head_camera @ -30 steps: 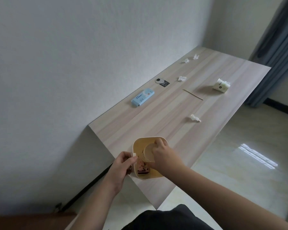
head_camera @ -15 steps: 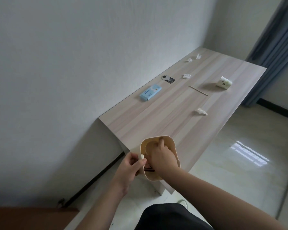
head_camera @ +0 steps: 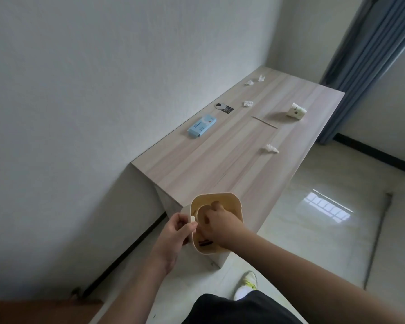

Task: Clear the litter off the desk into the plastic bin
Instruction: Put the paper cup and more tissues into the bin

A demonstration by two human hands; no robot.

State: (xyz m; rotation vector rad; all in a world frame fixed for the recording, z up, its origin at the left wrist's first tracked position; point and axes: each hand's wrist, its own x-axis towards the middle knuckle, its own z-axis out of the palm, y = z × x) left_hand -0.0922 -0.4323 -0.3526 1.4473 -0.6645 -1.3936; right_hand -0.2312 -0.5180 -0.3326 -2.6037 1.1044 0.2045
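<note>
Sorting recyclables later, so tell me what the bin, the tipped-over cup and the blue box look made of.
Bin: looks like smooth, matte beige plastic, going by its thin moulded rim and rounded corners.
Cup: likely paper; white, matte, with a small printed logo, lying on its side.
Blue box: probably thin cardboard; flat printed faces and crisp edges, though a plastic wrap cannot be ruled out.

Single view from a head-worn wide-angle camera, looking forward and steeply down along the length of the desk [head_camera: 232,160] from beyond its near short edge. The near corner of the desk lies closest to the lens; the far short edge recedes toward the room corner at upper right. The wall fills the left of the frame, the floor [head_camera: 313,230] the right, and both forearms enter from the bottom edge.
</note>
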